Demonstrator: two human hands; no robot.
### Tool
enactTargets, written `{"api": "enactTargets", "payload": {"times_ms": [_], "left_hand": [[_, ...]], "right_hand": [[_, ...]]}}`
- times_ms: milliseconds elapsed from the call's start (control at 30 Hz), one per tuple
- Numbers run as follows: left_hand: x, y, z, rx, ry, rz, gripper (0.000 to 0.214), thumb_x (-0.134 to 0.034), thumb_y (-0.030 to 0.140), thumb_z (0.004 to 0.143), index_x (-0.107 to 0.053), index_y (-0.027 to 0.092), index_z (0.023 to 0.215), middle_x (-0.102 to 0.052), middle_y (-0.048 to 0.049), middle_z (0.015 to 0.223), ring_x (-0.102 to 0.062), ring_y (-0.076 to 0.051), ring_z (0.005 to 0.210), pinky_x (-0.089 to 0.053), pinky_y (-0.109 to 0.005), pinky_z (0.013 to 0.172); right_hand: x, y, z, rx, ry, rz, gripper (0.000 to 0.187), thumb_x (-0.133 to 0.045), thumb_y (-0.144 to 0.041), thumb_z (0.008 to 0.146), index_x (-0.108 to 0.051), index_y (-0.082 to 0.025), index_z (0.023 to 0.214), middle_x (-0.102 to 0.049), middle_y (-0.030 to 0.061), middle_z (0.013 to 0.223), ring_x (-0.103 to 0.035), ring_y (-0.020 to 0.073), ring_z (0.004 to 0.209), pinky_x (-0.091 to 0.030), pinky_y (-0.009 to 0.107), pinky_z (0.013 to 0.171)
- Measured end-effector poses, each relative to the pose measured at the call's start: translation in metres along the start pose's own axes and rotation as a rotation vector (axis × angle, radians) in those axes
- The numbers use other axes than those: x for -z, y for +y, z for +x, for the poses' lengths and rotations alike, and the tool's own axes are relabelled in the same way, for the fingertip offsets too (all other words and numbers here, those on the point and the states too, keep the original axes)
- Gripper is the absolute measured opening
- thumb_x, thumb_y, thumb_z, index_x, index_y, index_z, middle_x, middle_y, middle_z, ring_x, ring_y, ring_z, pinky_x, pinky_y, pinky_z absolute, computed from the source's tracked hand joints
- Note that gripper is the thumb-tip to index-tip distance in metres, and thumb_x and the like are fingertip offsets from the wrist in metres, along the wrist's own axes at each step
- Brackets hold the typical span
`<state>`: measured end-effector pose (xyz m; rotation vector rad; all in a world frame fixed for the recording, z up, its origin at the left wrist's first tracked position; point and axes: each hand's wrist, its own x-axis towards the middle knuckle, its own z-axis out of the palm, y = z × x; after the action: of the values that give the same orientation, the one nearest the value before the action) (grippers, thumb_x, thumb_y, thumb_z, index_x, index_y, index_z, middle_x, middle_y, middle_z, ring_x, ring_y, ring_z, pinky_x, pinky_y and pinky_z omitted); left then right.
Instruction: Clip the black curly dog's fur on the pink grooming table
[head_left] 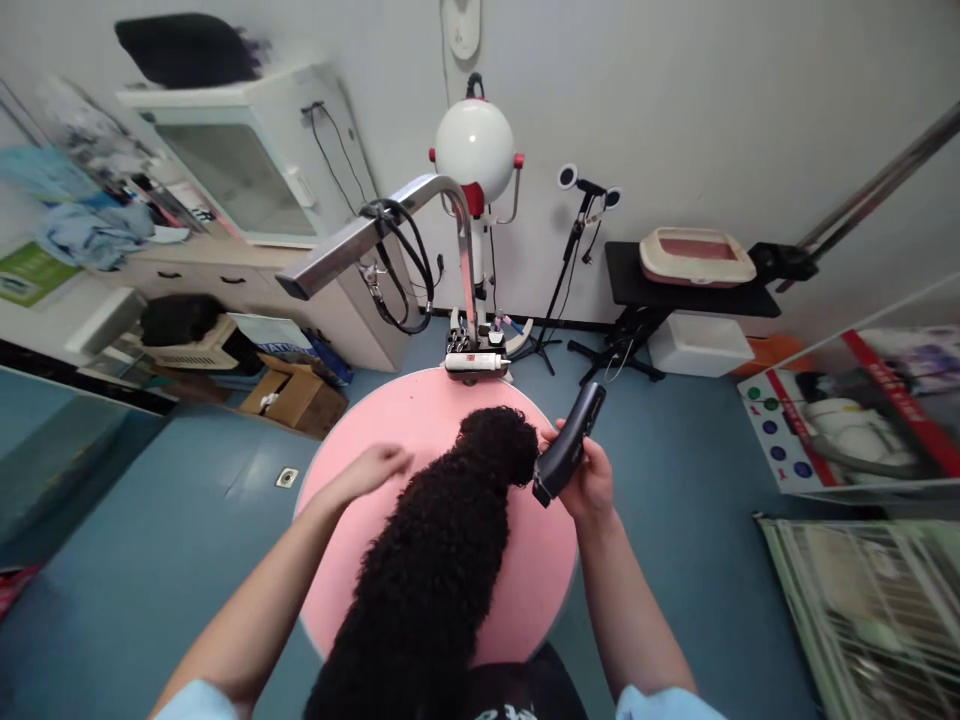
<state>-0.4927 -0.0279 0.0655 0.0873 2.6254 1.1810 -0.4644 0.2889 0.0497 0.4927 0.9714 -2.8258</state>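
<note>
Black dog [442, 540] on pink surface [356, 425]; right fingers [597, 460] grip clippers [568, 448] beside its head, left fingers [388, 462] near its back.

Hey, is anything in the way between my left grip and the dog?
Nothing visible: your left grip is close beside the dog, over the pink table. The clipper is in your right grip, on the other side, near its head.

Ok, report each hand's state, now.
Left hand: nothing visible in it; too blurred to tell open from closed.
Right hand: closed around the dark clipper.
</note>
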Motion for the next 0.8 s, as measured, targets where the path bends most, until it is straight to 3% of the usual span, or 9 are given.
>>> {"api": "enactTargets", "payload": {"times_ms": [67, 133, 167, 233, 367, 433, 533, 700, 800], "left_hand": [[-0.016, 0.032, 0.020, -0.209, -0.105, 0.104, 0.026, -0.058, 0.037, 0.089, -0.074, 0.017, 0.088, -0.072, -0.0062, 0.096, -0.065, -0.024, 0.094, -0.052, -0.035, 0.087], [-0.041, 0.060, 0.030, -0.444, -0.232, 0.248, 0.025, -0.065, 0.032, 0.084, -0.074, 0.019, 0.104, -0.067, -0.0095, 0.120, -0.060, -0.027, 0.112, -0.046, -0.037, 0.099], [-0.054, 0.069, 0.030, -0.497, -0.292, 0.343, 0.025, -0.070, 0.029, 0.079, -0.074, 0.018, 0.101, -0.066, -0.0115, 0.117, -0.061, -0.028, 0.109, -0.048, -0.037, 0.096], [-0.071, 0.078, 0.021, -0.553, -0.344, 0.452, 0.018, -0.066, 0.026, 0.082, -0.074, 0.018, 0.095, -0.066, -0.0114, 0.107, -0.063, -0.024, 0.098, -0.051, -0.035, 0.089], [-0.069, 0.073, -0.012, -0.561, -0.319, 0.490, 0.017, -0.057, 0.028, 0.089, -0.070, 0.017, 0.086, -0.064, -0.0086, 0.090, -0.062, -0.021, 0.086, -0.052, -0.032, 0.079], [-0.065, 0.074, -0.022, -0.535, -0.297, 0.480, 0.017, -0.055, 0.021, 0.086, -0.069, 0.018, 0.095, -0.067, -0.0090, 0.095, -0.063, -0.022, 0.090, -0.052, -0.034, 0.082], [-0.064, 0.078, -0.029, -0.492, -0.265, 0.481, 0.038, -0.055, 0.014, 0.079, -0.064, 0.019, 0.116, -0.069, -0.0100, 0.110, -0.064, -0.024, 0.100, -0.051, -0.037, 0.089], [-0.066, 0.075, -0.034, -0.554, -0.288, 0.509, 0.017, -0.052, 0.018, 0.088, -0.069, 0.018, 0.088, -0.069, -0.0079, 0.085, -0.064, -0.021, 0.082, -0.051, -0.033, 0.075], [-0.063, 0.070, -0.041, -0.601, -0.241, 0.470, 0.020, -0.050, 0.020, 0.092, -0.070, 0.018, 0.091, -0.068, -0.0077, 0.085, -0.064, -0.020, 0.082, -0.050, -0.031, 0.074]], "right_hand": [[0.016, 0.011, -0.014, -0.011, 0.034, 0.044, 0.029, -0.065, -0.040, 0.076, -0.070, -0.023, 0.098, -0.075, 0.0022, 0.088, -0.068, 0.0189, 0.074, -0.056, 0.034, 0.076], [0.029, 0.020, -0.026, -0.025, 0.088, 0.079, 0.029, -0.066, -0.039, 0.074, -0.070, -0.023, 0.098, -0.076, 0.0023, 0.087, -0.068, 0.0195, 0.073, -0.056, 0.036, 0.077], [0.033, 0.023, -0.031, -0.029, 0.119, 0.093, 0.029, -0.067, -0.039, 0.074, -0.070, -0.022, 0.098, -0.076, 0.0026, 0.088, -0.069, 0.0199, 0.073, -0.056, 0.037, 0.077], [0.041, 0.026, -0.040, -0.038, 0.161, 0.111, 0.030, -0.069, -0.038, 0.073, -0.070, -0.022, 0.098, -0.077, 0.0033, 0.089, -0.069, 0.0205, 0.075, -0.056, 0.036, 0.078], [0.048, 0.025, -0.051, -0.031, 0.158, 0.127, 0.032, -0.072, -0.037, 0.073, -0.069, -0.021, 0.100, -0.077, 0.0040, 0.092, -0.070, 0.0208, 0.079, -0.056, 0.035, 0.081], [0.046, 0.022, -0.052, -0.007, 0.137, 0.126, 0.031, -0.073, -0.036, 0.073, -0.068, -0.022, 0.100, -0.077, 0.0041, 0.095, -0.071, 0.0205, 0.082, -0.055, 0.035, 0.084], [0.038, 0.014, -0.046, 0.057, 0.102, 0.083, 0.029, -0.074, -0.033, 0.074, -0.068, -0.022, 0.100, -0.077, 0.0041, 0.097, -0.071, 0.0213, 0.087, -0.054, 0.038, 0.089], [0.012, -0.010, -0.022, 0.190, 0.074, -0.034, 0.030, -0.075, -0.033, 0.074, -0.066, -0.023, 0.101, -0.077, 0.0036, 0.097, -0.071, 0.0212, 0.088, -0.055, 0.038, 0.084], [-0.006, -0.010, -0.006, 0.199, 0.002, -0.152, 0.031, -0.076, -0.035, 0.074, -0.065, -0.023, 0.101, -0.076, 0.0037, 0.097, -0.070, 0.0207, 0.088, -0.057, 0.035, 0.078]]}}
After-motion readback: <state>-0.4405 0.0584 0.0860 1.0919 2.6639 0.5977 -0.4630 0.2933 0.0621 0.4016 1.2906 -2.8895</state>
